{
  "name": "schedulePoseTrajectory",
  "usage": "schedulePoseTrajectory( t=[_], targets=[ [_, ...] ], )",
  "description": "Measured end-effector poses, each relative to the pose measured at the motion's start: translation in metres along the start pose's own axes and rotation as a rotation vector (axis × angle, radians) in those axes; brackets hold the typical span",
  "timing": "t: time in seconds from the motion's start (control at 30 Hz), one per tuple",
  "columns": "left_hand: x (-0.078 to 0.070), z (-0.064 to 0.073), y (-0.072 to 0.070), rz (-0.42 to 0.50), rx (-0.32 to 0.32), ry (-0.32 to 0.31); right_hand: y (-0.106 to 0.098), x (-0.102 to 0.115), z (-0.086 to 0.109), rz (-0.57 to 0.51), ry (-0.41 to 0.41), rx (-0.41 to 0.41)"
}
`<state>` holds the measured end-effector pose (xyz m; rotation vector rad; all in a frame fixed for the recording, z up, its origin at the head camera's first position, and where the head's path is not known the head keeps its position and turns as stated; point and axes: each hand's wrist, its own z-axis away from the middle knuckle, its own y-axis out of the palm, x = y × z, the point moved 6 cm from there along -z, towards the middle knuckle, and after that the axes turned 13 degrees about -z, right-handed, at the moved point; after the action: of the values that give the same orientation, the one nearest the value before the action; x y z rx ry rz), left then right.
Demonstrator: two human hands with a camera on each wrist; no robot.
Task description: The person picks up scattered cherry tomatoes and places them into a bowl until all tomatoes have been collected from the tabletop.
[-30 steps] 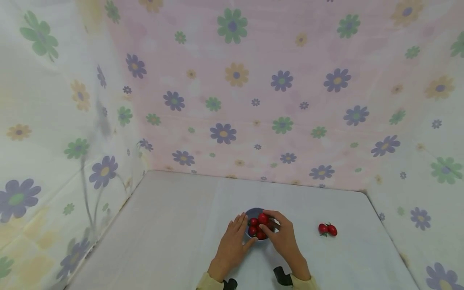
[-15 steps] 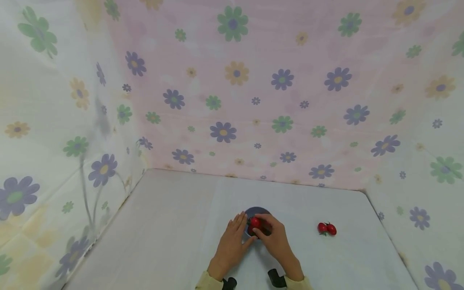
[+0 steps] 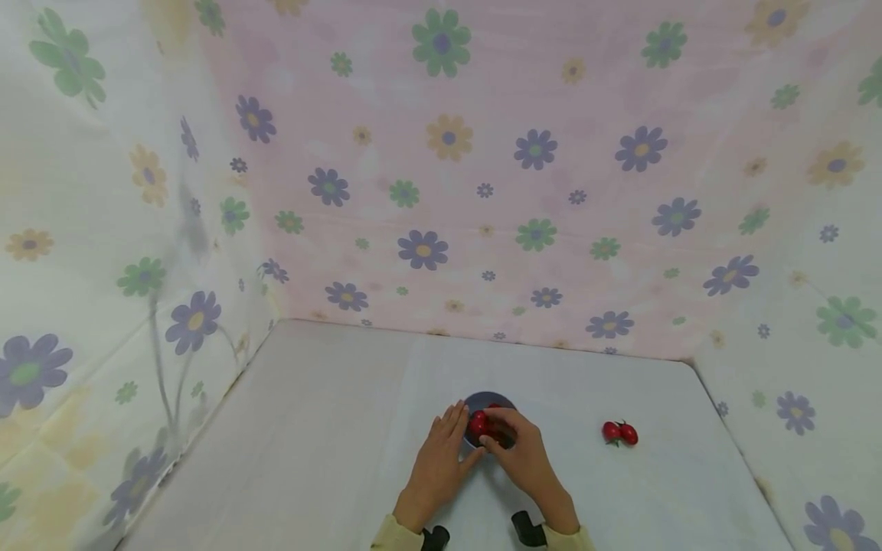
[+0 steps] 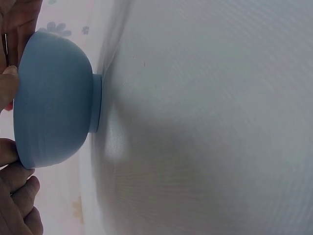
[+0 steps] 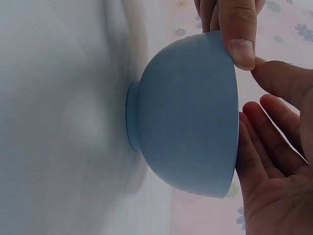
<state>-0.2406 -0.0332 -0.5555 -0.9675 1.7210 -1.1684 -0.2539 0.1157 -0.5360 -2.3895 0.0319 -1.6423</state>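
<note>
A blue bowl (image 3: 487,396) with red tomatoes (image 3: 478,423) in it stands on the white table. My left hand (image 3: 436,468) holds it, fingers along its left side and thumb at the near rim. Reaching over from the right, my right hand (image 3: 529,458) has its thumb and fingers curled round a tomato inside the bowl. In the right wrist view the right fingers (image 5: 266,152) dip behind the rim, and the bowl wall (image 5: 190,112) hides the tomatoes. The left wrist view shows the bowl (image 4: 56,103) upright, with the left thumb on its rim.
Two tomatoes (image 3: 620,433) with green stems lie together on the table (image 3: 331,428), right of the bowl. Flower-patterned cloth (image 3: 441,191) hangs at the back and on both sides. Black wrist mounts (image 3: 529,528) sit at the cuffs.
The right hand has moved slightly left and lower into the bowl, with the tomato at its fingertips. The left hand stays at the bowl. The two tomatoes on the table have not moved.
</note>
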Motion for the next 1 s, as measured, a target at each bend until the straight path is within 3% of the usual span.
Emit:
schedulePoseTrajectory(
  t=[0.2,0.63,0.87,1.0],
  targets=[
    [-0.001,0.000,-0.002,0.000,-0.028,0.008,-0.003,0.002,0.002,0.022,-0.071,-0.008],
    [-0.002,-0.002,-0.003,0.006,-0.007,-0.003,-0.015,0.011,0.011,-0.001,-0.104,-0.049],
    [-0.003,-0.001,-0.003,0.015,0.001,-0.001,-0.023,0.007,0.022,0.012,-0.031,-0.100],
    [-0.002,-0.001,-0.003,0.023,0.000,-0.001,-0.028,0.002,0.029,0.052,-0.032,-0.114]
  ],
)
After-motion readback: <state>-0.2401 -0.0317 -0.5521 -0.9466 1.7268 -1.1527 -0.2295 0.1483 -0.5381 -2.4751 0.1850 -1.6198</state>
